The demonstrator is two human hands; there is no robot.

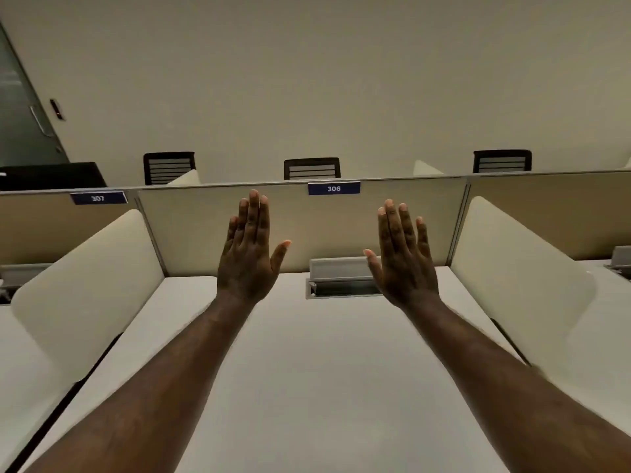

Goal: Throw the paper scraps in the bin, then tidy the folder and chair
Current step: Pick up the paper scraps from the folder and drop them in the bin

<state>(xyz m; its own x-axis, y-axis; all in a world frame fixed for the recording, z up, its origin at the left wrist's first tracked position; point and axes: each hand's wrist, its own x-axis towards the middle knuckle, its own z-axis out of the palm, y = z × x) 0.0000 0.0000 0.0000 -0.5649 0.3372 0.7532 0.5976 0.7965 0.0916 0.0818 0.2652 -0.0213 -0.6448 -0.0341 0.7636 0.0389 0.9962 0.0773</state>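
Note:
Both my arms stretch forward over a white desk (327, 387). My left hand (251, 254) is raised with its back toward me, fingers straight and thumb spread, holding nothing. My right hand (403, 257) mirrors it to the right, also flat and empty. No paper scraps, folder or bin appear in view. Three dark chair backs show beyond the far partition: one at the left (169, 167), one in the middle (312, 168), one at the right (502, 161).
A beige partition (191, 227) closes the desk's far side, with a blue label 306 (334, 188). Cream side dividers stand left (88, 288) and right (519, 285). A grey cable box (341, 278) sits open at the desk's back. A glass door (20, 107) is far left.

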